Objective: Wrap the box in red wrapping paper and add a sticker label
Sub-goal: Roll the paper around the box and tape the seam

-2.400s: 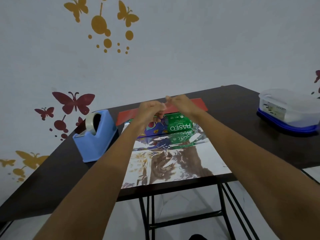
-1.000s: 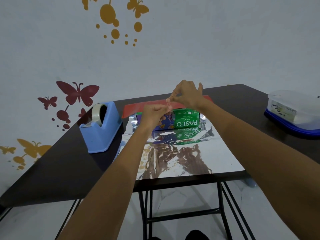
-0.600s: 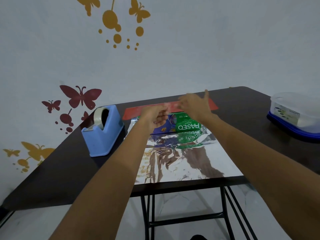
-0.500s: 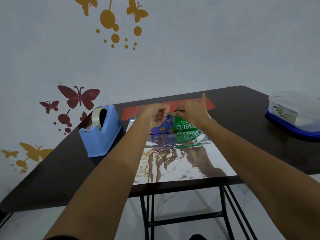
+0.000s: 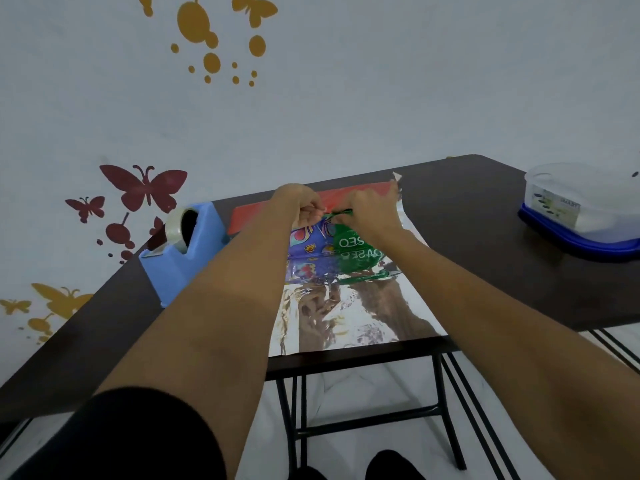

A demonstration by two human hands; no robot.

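Left hand [image 5: 300, 205] and right hand [image 5: 369, 213] meet atop the box [image 5: 317, 241], fingers [image 5: 312, 212] curled; what they pinch cannot be told. Box sits on paper [image 5: 346, 323] near the surface's [image 5: 485, 237] far edge.

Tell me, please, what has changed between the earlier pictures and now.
Both hands dropped from above the box to its far top edge: the left hand and the right hand now meet there, fingers curled; whether they hold anything is too small to tell. The box, wrapping paper, tape dispenser and lidded container stayed put.
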